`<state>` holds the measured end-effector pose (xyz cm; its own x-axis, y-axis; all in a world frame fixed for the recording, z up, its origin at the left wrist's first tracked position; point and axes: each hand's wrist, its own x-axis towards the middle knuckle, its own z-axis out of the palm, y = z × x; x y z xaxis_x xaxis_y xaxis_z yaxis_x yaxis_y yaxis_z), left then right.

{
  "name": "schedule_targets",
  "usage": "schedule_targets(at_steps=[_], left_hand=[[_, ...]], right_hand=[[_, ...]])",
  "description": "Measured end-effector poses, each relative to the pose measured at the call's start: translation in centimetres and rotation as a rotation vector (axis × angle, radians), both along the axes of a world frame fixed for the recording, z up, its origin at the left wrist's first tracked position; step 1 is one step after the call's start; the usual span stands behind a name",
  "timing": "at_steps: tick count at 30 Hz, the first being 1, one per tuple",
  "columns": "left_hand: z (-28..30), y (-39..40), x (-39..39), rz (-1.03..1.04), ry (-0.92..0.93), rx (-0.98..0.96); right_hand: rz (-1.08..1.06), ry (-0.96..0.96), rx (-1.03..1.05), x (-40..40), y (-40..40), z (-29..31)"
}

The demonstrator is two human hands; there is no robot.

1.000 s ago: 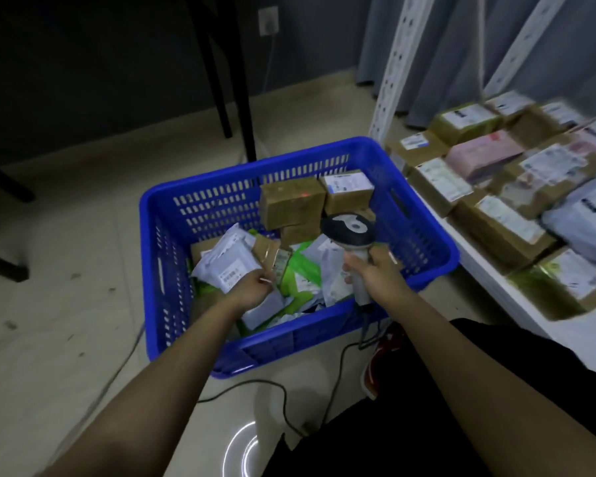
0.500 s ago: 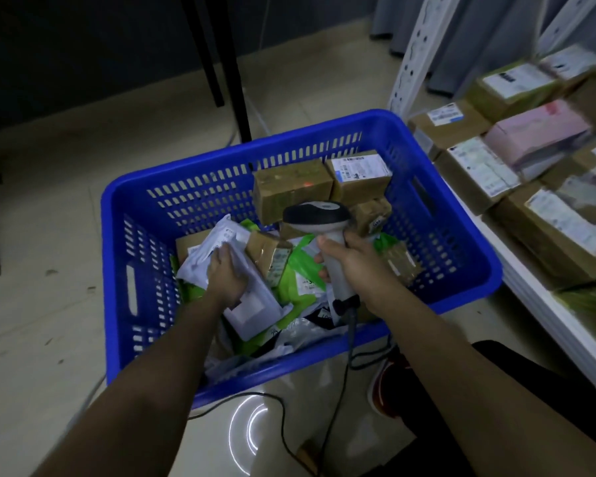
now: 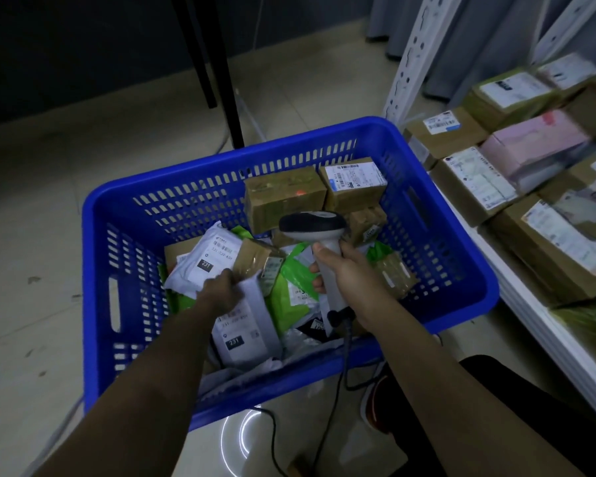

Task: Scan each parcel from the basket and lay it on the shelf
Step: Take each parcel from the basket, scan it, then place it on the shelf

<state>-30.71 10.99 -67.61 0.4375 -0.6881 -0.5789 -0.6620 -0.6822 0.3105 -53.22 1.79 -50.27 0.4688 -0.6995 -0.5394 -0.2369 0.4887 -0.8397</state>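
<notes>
Nearest, two bare forearms reaching down into a blue basket (image 3: 97, 270) on the floor. Left hand (image 3: 221, 290) fingers-down among the parcels, resting on a white mailer bag (image 3: 245, 325) with a "231" label; fingertips hidden behind the hand, so pinching or merely pressing cannot be told. Right hand (image 3: 348, 273) wrapped firmly around the handle of a barcode scanner (image 3: 312, 223), head pointing away, cable trailing over the basket's near rim to the floor. Under the scanner, green bags (image 3: 293, 270) and a dark packet, mostly covered and hard to read. Another white bag (image 3: 207, 259) beside the left hand, also marked "231". Farther in, a taped brown box (image 3: 283, 197) with a faint red dot on its top, touching a second box (image 3: 355, 182) with a white label. To the right, a white shelf (image 3: 530, 311) carrying labelled cardboard boxes (image 3: 475, 187) and a pink parcel (image 3: 534, 146), blurred and cut off by the frame edge. Beyond, dark furniture legs and grey curtain, dim.
</notes>
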Motion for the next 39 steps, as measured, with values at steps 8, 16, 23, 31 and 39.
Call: schedule_targets(at_steps=[8, 16, 23, 31, 39], left_hand=[[5.0, 2.3, -0.6, -0.087, 0.09, -0.243], [18.7, 1.4, -3.6, 0.006, 0.109, -0.786], [30.1, -0.1, -9.5, -0.155, 0.121, -1.005], [35.8, -0.8, -14.0, -0.295, 0.177, -1.139], [36.8, 0.6, -16.4, -0.15, 0.305, -1.301]], right_hand=[[0.039, 0.053, -0.043, -1.5, 2.6, 1.1], [-0.273, 0.047, -0.231, -4.4, 4.1, 4.9], [-0.263, -0.182, -0.437, -7.2, 3.7, 12.5], [-0.316, -0.2, -0.544, -10.9, 4.3, 16.7], [-0.345, -0.136, -0.597, -13.6, 5.3, 18.5]])
